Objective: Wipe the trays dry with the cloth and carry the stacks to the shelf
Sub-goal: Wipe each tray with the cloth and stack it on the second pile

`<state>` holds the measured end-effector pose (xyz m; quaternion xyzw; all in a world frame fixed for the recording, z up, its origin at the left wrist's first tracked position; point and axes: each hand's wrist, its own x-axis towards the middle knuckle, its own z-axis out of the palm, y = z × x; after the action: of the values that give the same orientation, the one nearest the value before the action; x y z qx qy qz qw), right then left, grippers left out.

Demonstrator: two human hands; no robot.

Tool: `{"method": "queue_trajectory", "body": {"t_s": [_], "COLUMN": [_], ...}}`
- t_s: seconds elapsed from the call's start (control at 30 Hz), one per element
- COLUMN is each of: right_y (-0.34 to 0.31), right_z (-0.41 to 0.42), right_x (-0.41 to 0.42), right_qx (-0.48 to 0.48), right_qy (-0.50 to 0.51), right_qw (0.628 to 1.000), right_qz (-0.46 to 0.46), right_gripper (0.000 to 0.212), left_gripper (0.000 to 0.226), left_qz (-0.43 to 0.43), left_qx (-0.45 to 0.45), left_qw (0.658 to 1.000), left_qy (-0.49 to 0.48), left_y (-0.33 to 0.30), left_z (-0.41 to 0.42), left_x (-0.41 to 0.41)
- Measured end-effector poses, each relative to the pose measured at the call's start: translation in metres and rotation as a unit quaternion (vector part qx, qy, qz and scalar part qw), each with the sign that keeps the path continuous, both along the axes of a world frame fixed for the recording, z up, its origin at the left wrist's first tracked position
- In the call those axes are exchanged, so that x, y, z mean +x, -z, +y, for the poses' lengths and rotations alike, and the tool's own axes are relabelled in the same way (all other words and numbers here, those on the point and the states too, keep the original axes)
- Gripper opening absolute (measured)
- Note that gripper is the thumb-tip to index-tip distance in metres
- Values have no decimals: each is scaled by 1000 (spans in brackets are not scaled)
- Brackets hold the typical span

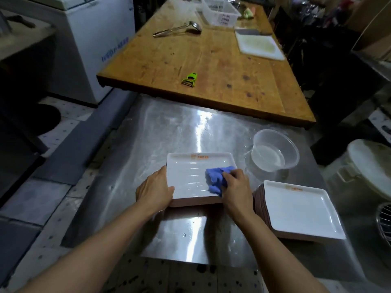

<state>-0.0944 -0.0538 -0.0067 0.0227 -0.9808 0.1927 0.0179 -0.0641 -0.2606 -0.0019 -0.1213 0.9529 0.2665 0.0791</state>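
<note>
— Where was the work being done?

— On the steel bench (169, 127), near its front edge. A white tray (190, 176) lay there. The left hand (154, 191) gripped the tray's near left corner, thumb curled over the rim. The right hand (237, 187) was closed on a bunched blue cloth (215, 178), pressing it on the tray's right half.

— Other trays?

— A stack of trays (296, 210) stood toward the front right corner of the bench, just beside the right wrist. How many it held I could not count.

— Anything else noted?

— A clear plastic bowl (275, 153) near the right edge, behind the stack. Beyond the bench, a wooden table (211, 66) carried a green peeler (190, 79), a ladle (177, 29), a white basket (220, 12) and a cutting board (260, 45).
</note>
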Motion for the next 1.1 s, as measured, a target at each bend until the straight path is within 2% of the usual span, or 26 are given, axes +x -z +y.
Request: {"method": "queue_trajectory", "body": {"t_s": [0.1, 0.2, 0.33, 0.43, 0.53, 0.6, 0.67, 0.77, 0.83, 0.93, 1.1], "right_y": [3, 3, 3, 10, 13, 12, 11, 11, 9, 5, 2], "right_z": [0, -8, -20, -24, -44, -62, -78, -98, -104, -102, -88], "right_x": [-14, -35, -57, -58, -50, -43, -38, -35, -38, -42, -40], "right_qx": [3, -18, -71, -31, -88, -137, -127, -137, -148, -147, -103], "right_qy": [0, 30, 52, 9, -39, -74, -124, -180, -190, -201, -244], "right_qw": [1000, 998, 996, 999, 995, 988, 984, 974, 970, 967, 959], "right_qz": [-5, 46, 21, 22, 35, 24, 24, -9, -23, -53, -100], "right_gripper": [24, 13, 19, 29, 23, 30, 37, 33, 35, 38, 40], "left_gripper": [49, 47, 52, 54, 59, 62, 64, 54, 47, 51, 53], "left_qz": [-7, -12, -11, -8, -3, 0, 0, 1, 6, 12, 0], "left_qx": [10, 4, 7, 25, 47, 51, 52, 59, 62, 64, 127], "left_qw": [1000, 1000, 1000, 1000, 999, 999, 999, 998, 998, 998, 992], "left_qy": [-15, -18, -15, -11, -7, -7, -5, -5, -5, 2, -14], "left_y": [1, 2, 3, 3, 3, 2, 2, 2, 2, 4, 7], "left_z": [2, 1, 0, 0, 1, 1, 0, -1, -1, -3, -10], "left_x": [-5, -6, -5, -5, -5, -4, -3, -3, -5, -7, -5]}}
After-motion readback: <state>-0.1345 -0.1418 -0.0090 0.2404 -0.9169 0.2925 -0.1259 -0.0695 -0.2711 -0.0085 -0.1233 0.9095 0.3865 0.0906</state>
